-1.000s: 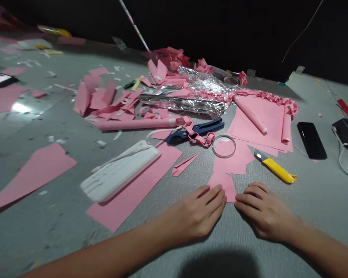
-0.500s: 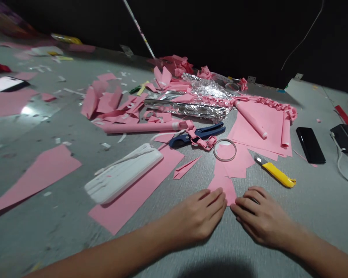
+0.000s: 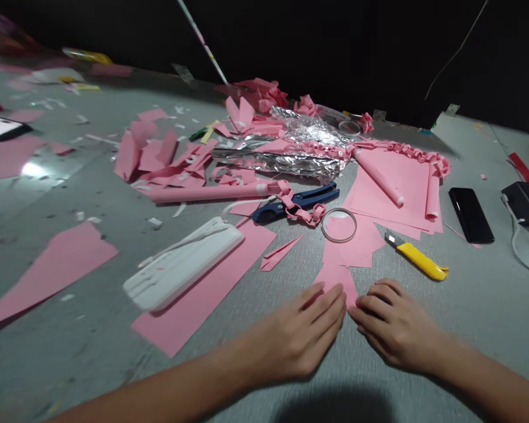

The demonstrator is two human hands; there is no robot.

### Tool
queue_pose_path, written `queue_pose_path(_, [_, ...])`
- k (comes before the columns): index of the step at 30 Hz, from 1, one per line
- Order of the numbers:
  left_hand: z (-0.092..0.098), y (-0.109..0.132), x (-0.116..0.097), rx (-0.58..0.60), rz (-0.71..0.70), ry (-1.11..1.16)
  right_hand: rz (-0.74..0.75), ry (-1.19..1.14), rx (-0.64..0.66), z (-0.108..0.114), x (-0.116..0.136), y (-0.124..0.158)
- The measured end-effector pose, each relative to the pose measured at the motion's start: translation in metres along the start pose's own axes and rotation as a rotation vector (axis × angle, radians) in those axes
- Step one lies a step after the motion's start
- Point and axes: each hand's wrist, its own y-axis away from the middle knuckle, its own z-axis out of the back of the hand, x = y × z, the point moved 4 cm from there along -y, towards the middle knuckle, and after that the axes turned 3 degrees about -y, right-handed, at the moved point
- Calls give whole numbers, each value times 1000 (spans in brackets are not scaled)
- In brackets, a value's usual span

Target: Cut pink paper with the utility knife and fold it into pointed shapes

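A small piece of pink paper (image 3: 335, 275) lies on the grey table in front of me. My left hand (image 3: 306, 332) is closed with its fingers together over the paper's left side and near edge. At the lower right corner of the same paper, the curled fingers of my right hand (image 3: 394, 323) pinch the edge. The thumbs are mostly hidden under the hands. Just beyond the paper, a thin ring-shaped roll of tape (image 3: 322, 226) rests on more pink sheets. A yellow utility knife (image 3: 421, 260), its blade end pointing away, lies beyond my right hand.
Blue-handled cutters (image 3: 308, 201) lie under a pink paper chain (image 3: 306, 215). A long white plastic object (image 3: 180, 267) sits on a pink sheet to the left. Crumpled foil (image 3: 308, 158) and pink scraps are farther back. A black phone (image 3: 471, 214) lies at right.
The view has shifted slightly, so the table things appear a little farther left and up. Both hands stay at the paper, the left fingers moving slightly over its near edge.
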Motion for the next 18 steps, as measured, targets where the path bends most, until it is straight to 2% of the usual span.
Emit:
queue_pose_path(5, [-1,3,-22,64,-110,135,7,-14,7,1,0,-1])
queue_pose_path(7, [-5,4,-25,63,-82,137,11,-17,1,1,1,-1])
queue_pose_path(11, [-10,4,-23,-17,-29,100,12,-23,-9,2,1,-1])
queue_pose_path(18, [-10,2,-23,-1,3,69,18,-17,-13,2,1,-1])
